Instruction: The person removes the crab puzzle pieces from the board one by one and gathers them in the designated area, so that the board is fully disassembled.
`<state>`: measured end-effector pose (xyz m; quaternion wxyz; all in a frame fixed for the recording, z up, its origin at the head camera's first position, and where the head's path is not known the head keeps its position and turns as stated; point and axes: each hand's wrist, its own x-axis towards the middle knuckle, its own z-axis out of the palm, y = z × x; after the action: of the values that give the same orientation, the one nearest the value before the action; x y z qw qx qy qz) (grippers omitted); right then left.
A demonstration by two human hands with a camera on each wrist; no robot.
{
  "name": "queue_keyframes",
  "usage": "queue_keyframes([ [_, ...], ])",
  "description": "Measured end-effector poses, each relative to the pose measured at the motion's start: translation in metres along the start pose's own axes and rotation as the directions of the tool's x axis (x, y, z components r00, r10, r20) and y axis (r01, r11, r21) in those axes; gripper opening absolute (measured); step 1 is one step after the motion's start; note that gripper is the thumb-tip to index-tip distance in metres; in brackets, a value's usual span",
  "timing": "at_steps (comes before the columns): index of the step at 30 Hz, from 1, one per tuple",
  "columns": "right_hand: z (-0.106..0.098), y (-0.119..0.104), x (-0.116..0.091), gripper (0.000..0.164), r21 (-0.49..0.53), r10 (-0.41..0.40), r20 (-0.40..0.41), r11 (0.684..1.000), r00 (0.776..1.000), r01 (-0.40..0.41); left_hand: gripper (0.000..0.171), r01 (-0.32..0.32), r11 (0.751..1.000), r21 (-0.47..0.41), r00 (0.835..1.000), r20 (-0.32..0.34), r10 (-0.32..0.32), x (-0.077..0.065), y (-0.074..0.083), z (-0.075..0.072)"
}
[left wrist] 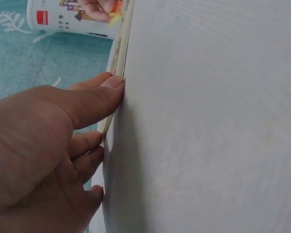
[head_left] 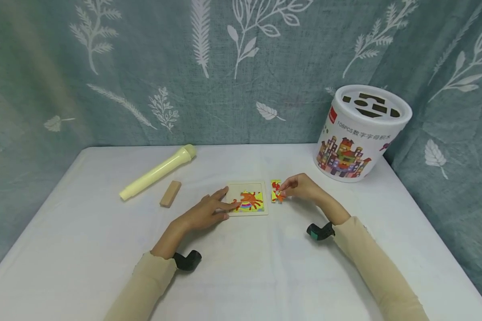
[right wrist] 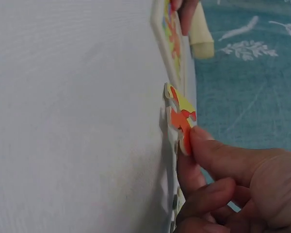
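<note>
A small wooden puzzle tray point(head_left: 247, 183) lies flat in the middle of the table, partly filled with a picture of an orange crab-like figure and a rainbow point(head_left: 252, 201). My left hand point(head_left: 204, 211) rests at the tray's left side, fingers spread, with fingertips on the picture and the thumb at the near edge. Just right of the tray, my right hand point(head_left: 301, 187) pinches a yellow and red jigsaw piece point(right wrist: 182, 109) between thumb and forefinger, tilted up in the right wrist view. More puzzle pieces point(head_left: 276, 183) are beside those fingers, partly hidden by them.
To the left lie a wooden block point(head_left: 170, 194) and a pale yellow toy microphone point(head_left: 156, 173). A big white block bucket point(head_left: 345, 138) stands at the back right, beyond my right hand. Behind the white-covered table point(head_left: 241, 276) hangs a leaf-patterned curtain point(head_left: 217, 107).
</note>
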<state>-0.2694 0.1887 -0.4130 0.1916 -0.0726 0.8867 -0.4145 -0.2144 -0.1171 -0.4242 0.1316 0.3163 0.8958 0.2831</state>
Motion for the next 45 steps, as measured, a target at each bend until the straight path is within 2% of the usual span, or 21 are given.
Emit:
queue_keyframes([
  [5, 0.006, 0.0, -0.001, 0.01, -0.096, -0.025, -0.012, 0.995, 1.0, 0.023, 0.042, -0.013, 1.0, -0.015, 1.0, 0.005, 0.013, 0.001, -0.001, 0.001],
  [12, 0.009, -0.005, -0.003, 0.01, -0.152, -0.04, -0.03, 0.988, 0.999, 0.035, 0.041, 0.002, 1.0, -0.002, 1.0, 0.002, -0.002, 0.0, -0.001, 0.0],
  [15, 0.011, -0.014, -0.001, 0.014, -0.182, -0.052, -0.028, 0.982, 0.998, 0.046, 0.042, 0.006, 1.0, 0.002, 1.0, 0.0, -0.006, 0.0, -0.001, -0.001],
  [19, 0.02, -0.03, 0.007, 0.019, -0.215, -0.072, 0.013, 0.974, 0.997, 0.073, 0.042, 0.006, 1.0, -0.007, 1.0, -0.002, -0.006, -0.001, -0.001, -0.002],
  [25, 0.043, -0.052, 0.021, 0.02, -0.218, -0.106, 0.079, 0.968, 0.991, 0.121, 0.041, -0.009, 1.0, -0.014, 1.0, 0.003, 0.009, 0.0, -0.001, 0.0],
  [31, 0.061, -0.057, 0.031, 0.019, -0.216, -0.121, 0.074, 0.967, 0.99, 0.135, 0.041, -0.004, 0.999, -0.035, 1.0, 0.013, 0.004, -0.001, -0.002, 0.002],
  [37, 0.067, -0.059, 0.03, 0.023, -0.252, -0.127, 0.066, 0.958, 0.99, 0.14, 0.041, -0.016, 0.999, -0.031, 1.0, 0.002, 0.016, 0.0, -0.001, 0.001],
  [45, 0.068, -0.061, 0.026, 0.031, -0.278, -0.14, 0.098, 0.947, 0.985, 0.162, 0.04, -0.01, 1.0, -0.015, 1.0, -0.005, 0.01, -0.001, 0.0, -0.001],
])
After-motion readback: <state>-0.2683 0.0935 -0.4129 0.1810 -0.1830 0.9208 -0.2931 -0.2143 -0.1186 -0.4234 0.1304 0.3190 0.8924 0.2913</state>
